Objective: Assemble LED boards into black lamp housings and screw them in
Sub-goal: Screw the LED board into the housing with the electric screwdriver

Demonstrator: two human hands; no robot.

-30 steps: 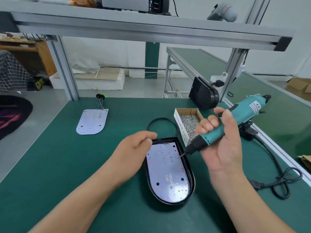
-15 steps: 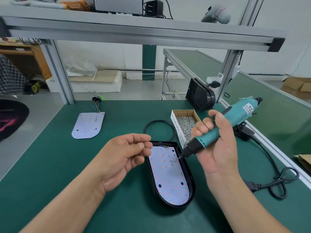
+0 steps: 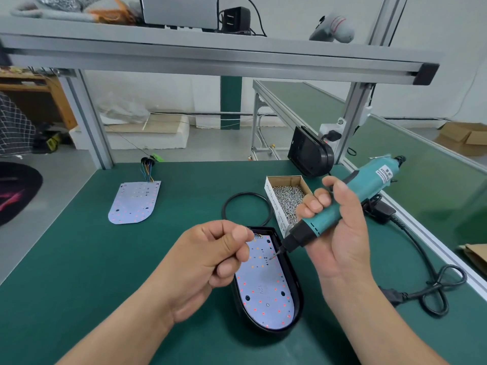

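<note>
2 hands: right hand [image 3: 340, 233] grips screwdriver [image 3: 369, 183]; left hand [image 3: 208, 262] curled, contents unclear.

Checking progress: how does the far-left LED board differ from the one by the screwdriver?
The far-left LED board lies bare on the table; the near LED board sits inside the black housing. Nothing touches the far-left one; the tip of the screwdriver points at the near one. Both are white and round-ended.

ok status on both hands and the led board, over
Left hand curled over top end of black housing, nothing visible in it. Right hand grips electric screwdriver, bit down at seated LED board. Nothing blocks the bit.
</note>
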